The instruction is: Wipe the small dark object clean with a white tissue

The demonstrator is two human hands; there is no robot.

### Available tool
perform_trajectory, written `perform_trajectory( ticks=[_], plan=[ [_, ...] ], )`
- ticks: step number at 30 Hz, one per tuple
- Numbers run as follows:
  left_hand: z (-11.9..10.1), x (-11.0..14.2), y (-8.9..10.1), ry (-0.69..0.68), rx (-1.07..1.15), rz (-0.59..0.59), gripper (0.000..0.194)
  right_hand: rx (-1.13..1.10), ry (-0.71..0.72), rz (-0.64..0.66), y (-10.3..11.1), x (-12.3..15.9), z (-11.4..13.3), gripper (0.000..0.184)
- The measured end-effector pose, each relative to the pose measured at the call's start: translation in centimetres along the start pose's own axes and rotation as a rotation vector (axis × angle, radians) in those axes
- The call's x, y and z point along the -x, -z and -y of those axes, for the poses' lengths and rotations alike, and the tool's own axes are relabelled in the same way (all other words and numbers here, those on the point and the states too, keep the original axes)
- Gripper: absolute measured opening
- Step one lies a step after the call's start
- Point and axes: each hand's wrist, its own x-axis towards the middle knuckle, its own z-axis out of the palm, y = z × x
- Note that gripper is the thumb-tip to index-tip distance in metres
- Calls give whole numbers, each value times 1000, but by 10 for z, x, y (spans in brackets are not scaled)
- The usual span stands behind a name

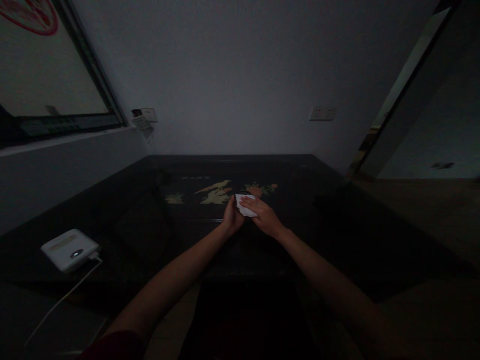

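Note:
Near the middle of the dark table, a white tissue (242, 207) lies between my two hands, just above the tabletop. My left hand (232, 219) is curled at its left side and from below, thumb side up. Whether something dark sits under the tissue in that hand, I cannot make out in this dim light. My right hand (265, 216) comes from the right and presses the tissue from above with its fingers stretched across it.
The glossy dark table (150, 172) carries a bird-and-flower picture (215, 192) just beyond my hands. A white box-shaped device (69, 249) with a white cable (63, 299) stands at the left. Wall sockets (322, 114) are behind, a window (56, 75) is at the left.

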Motion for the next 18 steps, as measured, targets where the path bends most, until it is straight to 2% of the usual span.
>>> perform_trajectory(
  ticks=[5,12,18],
  plan=[
    [-1,-1,3,-15,24,-22,32,15,-74,-51,1,1,-3,65],
    [-3,5,1,67,-48,5,32,-15,-187,-148,-4,1,-10,49],
    [2,8,1,140,-132,74,32,-59,-188,-167,-5,0,-12,49]
  ],
)
